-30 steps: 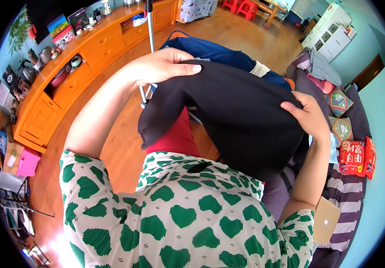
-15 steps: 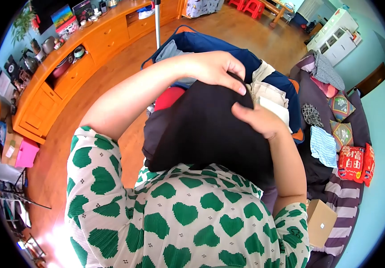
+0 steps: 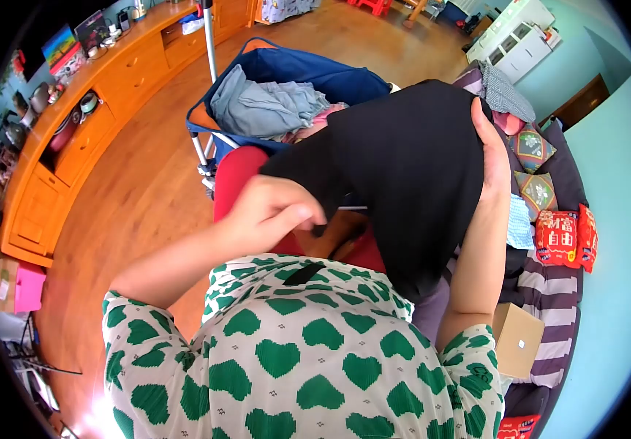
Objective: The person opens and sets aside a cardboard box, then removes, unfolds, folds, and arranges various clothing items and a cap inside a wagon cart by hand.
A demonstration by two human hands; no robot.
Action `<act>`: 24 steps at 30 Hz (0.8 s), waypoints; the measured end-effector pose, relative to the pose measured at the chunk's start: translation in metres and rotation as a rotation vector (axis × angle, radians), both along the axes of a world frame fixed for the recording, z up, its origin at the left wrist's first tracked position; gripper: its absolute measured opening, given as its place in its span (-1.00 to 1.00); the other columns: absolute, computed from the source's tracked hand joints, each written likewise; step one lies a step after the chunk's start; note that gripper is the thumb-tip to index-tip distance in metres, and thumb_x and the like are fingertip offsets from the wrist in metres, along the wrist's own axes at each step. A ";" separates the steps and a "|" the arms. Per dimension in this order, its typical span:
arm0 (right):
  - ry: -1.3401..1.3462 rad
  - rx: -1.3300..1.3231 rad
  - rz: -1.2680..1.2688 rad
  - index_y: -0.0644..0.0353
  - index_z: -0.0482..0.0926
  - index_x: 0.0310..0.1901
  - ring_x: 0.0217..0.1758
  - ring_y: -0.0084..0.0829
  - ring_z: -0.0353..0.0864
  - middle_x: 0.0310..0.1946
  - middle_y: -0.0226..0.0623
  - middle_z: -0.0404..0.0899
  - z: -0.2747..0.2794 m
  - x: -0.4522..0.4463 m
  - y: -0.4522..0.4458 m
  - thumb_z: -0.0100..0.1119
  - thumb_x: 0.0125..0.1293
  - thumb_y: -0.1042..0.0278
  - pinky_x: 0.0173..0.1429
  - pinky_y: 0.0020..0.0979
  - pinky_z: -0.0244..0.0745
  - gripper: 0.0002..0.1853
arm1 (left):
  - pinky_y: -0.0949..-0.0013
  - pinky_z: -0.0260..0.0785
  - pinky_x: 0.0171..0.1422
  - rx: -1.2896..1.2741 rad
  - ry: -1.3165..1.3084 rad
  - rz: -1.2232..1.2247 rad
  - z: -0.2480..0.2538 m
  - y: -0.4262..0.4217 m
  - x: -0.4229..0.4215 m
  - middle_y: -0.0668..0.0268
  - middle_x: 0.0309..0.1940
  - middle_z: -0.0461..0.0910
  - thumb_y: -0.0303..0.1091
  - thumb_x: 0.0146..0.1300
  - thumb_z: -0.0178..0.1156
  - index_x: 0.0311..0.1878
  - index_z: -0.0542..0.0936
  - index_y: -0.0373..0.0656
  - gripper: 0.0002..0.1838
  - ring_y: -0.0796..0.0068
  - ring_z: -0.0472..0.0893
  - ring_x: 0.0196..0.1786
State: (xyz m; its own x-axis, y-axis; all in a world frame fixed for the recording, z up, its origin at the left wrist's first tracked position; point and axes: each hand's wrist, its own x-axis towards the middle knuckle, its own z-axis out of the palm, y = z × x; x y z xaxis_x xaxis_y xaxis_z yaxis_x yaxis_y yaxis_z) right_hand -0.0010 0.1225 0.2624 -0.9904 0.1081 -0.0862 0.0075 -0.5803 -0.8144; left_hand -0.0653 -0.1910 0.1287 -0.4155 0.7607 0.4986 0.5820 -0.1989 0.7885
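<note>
A black garment [image 3: 410, 168] is spread across the space in front of me, with one part hanging down at the right and another reaching left. My left hand [image 3: 275, 208] is closed at the lower left edge of the garment, its fingers curled inward. At the garment's right edge, my right hand [image 3: 495, 157] grips it, thumb along the side and the other fingers hidden behind the cloth. Beyond the garment stands a blue fabric cart [image 3: 330, 77] holding a crumpled grey-blue cloth [image 3: 264, 106] and some pink cloth [image 3: 323, 117].
Under the garment shows a red surface [image 3: 236, 172]. A long wooden cabinet [image 3: 129, 77] runs along the left. On the right, a sofa [image 3: 549, 329] carries cushions [image 3: 535, 192], red packages [image 3: 558, 238], a blue checked cloth [image 3: 519, 223] and a cardboard box [image 3: 519, 344].
The black garment has swung to the right and spread out. My left hand has dropped toward me from its top edge; my right hand has moved right and up. The view has shifted.
</note>
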 end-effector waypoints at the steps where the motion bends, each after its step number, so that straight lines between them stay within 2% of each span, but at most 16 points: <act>1: 0.003 -0.003 0.015 0.36 0.59 0.17 0.07 -0.20 0.73 0.08 -0.12 0.70 0.004 0.001 0.000 0.25 0.47 0.04 0.22 -0.19 0.64 -0.50 | 0.28 0.52 0.15 -0.170 -0.353 -0.070 -0.021 0.015 0.008 0.05 0.02 0.72 0.33 0.57 -0.30 0.13 0.67 -0.31 -0.16 0.23 0.70 0.06; 3: -0.009 0.029 0.003 0.34 0.61 0.16 0.06 -0.23 0.74 0.06 -0.15 0.72 0.007 0.002 -0.009 0.25 0.48 0.05 0.20 -0.21 0.65 -0.52 | 0.22 0.21 0.56 -0.257 -0.501 -0.049 -0.064 0.056 0.006 -0.01 0.43 0.43 0.31 0.57 -0.23 0.51 0.35 -0.25 -0.18 0.12 0.44 0.44; 6: -0.014 0.123 -0.032 0.30 0.64 0.14 0.05 -0.24 0.74 0.05 -0.18 0.73 0.002 -0.001 -0.012 0.24 0.48 0.06 0.20 -0.21 0.64 -0.56 | 0.20 -0.14 0.71 -0.086 -0.858 -0.037 -0.051 0.102 0.015 0.09 0.63 0.09 0.39 0.53 -0.27 0.63 0.06 -0.22 -0.08 0.17 0.08 0.65; 7: -0.043 0.144 -0.127 0.30 0.64 0.13 0.04 -0.25 0.74 0.04 -0.18 0.73 0.001 -0.001 -0.015 0.24 0.48 0.04 0.19 -0.23 0.65 -0.55 | 0.20 -0.14 0.71 0.025 -1.006 -0.103 -0.043 0.111 0.017 0.12 0.64 0.08 0.39 0.53 -0.25 0.63 0.06 -0.21 -0.07 0.19 0.07 0.65; 9: -0.065 0.117 -0.062 0.31 0.63 0.13 0.02 -0.27 0.75 0.03 -0.18 0.73 0.000 0.001 -0.012 0.24 0.48 0.04 0.17 -0.25 0.66 -0.54 | 0.20 -0.14 0.71 0.246 -1.302 -0.256 -0.023 0.127 0.020 0.17 0.65 0.05 0.39 0.52 -0.21 0.64 0.04 -0.21 -0.06 0.24 0.06 0.66; 13: -0.198 0.261 -0.034 0.31 0.60 0.15 0.00 -0.34 0.74 0.01 -0.22 0.72 -0.015 0.003 0.022 0.23 0.48 -0.06 0.15 -0.30 0.67 -0.47 | 0.18 0.11 0.63 0.328 -1.321 -0.313 -0.009 0.115 0.024 0.19 0.52 0.34 0.26 0.57 -0.12 0.54 0.27 -0.22 -0.22 0.30 0.34 0.53; 14: -0.240 0.470 -0.034 0.31 0.58 0.17 0.02 -0.36 0.73 0.02 -0.24 0.71 -0.018 0.007 0.030 0.25 0.45 -0.14 0.16 -0.32 0.65 -0.40 | 0.18 0.23 0.56 0.285 -1.341 -0.295 -0.011 0.106 0.015 0.20 0.42 0.47 0.20 0.58 -0.09 0.46 0.37 -0.25 -0.29 0.31 0.47 0.44; 15: -0.288 0.610 0.086 0.33 0.54 0.24 0.10 -0.39 0.69 0.11 -0.23 0.68 -0.019 0.010 0.041 0.35 0.38 -0.06 0.20 -0.35 0.61 -0.38 | 0.19 0.25 0.55 0.303 -1.305 -0.202 0.001 0.096 0.013 0.18 0.37 0.51 0.20 0.57 -0.07 0.43 0.39 -0.28 -0.29 0.31 0.50 0.41; 16: -0.190 0.735 0.203 0.30 0.55 0.25 0.14 -0.42 0.66 0.12 -0.26 0.67 -0.026 0.016 0.050 0.37 0.37 0.09 0.22 -0.38 0.57 -0.45 | 0.19 0.26 0.54 0.279 -1.284 -0.025 0.007 0.090 0.007 0.16 0.36 0.51 0.21 0.58 -0.08 0.42 0.40 -0.29 -0.28 0.30 0.50 0.40; 17: -0.082 0.861 0.318 0.27 0.56 0.26 0.18 -0.45 0.64 0.13 -0.28 0.67 -0.031 0.019 0.058 0.39 0.35 0.24 0.24 -0.41 0.53 -0.49 | 0.18 0.26 0.54 0.290 -1.276 0.047 0.011 0.086 0.000 0.13 0.35 0.51 0.22 0.58 -0.10 0.43 0.38 -0.31 -0.26 0.28 0.50 0.40; 18: -0.178 0.787 0.403 0.29 0.49 0.34 0.30 -0.44 0.55 0.21 -0.27 0.62 -0.028 0.024 0.061 0.44 0.23 0.46 0.35 -0.38 0.45 -0.38 | 0.17 0.25 0.55 0.296 -1.270 0.053 0.017 0.080 -0.008 0.14 0.38 0.49 0.23 0.57 -0.10 0.45 0.36 -0.30 -0.25 0.27 0.48 0.42; 21: -0.045 0.679 0.334 0.31 0.46 0.36 0.33 -0.40 0.52 0.26 -0.26 0.58 -0.008 0.030 0.031 0.46 0.20 0.50 0.42 -0.36 0.40 -0.33 | 0.17 0.20 0.59 0.305 -1.264 -0.047 0.044 0.069 -0.014 0.17 0.46 0.40 0.22 0.58 -0.10 0.49 0.32 -0.25 -0.26 0.25 0.40 0.48; 22: 0.069 0.629 0.292 0.33 0.43 0.38 0.33 -0.37 0.53 0.27 -0.26 0.56 -0.007 0.024 0.023 0.45 0.20 0.51 0.43 -0.35 0.40 -0.31 | 0.16 0.14 0.62 0.300 -1.248 -0.164 0.045 0.066 -0.019 0.19 0.51 0.34 0.11 0.57 0.01 0.53 0.28 -0.22 -0.31 0.27 0.34 0.53; 24: 0.126 0.740 0.128 0.33 0.45 0.35 0.30 -0.37 0.56 0.23 -0.25 0.59 0.005 0.015 0.014 0.44 0.22 0.53 0.44 -0.34 0.40 -0.35 | 0.14 0.13 0.63 0.144 -1.170 -0.245 0.032 0.060 -0.012 0.20 0.54 0.30 -0.01 0.48 0.21 0.56 0.23 -0.19 -0.26 0.24 0.32 0.54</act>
State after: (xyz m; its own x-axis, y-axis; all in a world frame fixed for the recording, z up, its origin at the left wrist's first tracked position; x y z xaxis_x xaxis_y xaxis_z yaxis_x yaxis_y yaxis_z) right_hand 0.0143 0.1367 0.2670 -0.9966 -0.0225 0.0789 -0.0810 0.1163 -0.9899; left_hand -0.0776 -0.1308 0.1609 -0.5253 0.8509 0.0031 -0.5364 -0.3340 0.7751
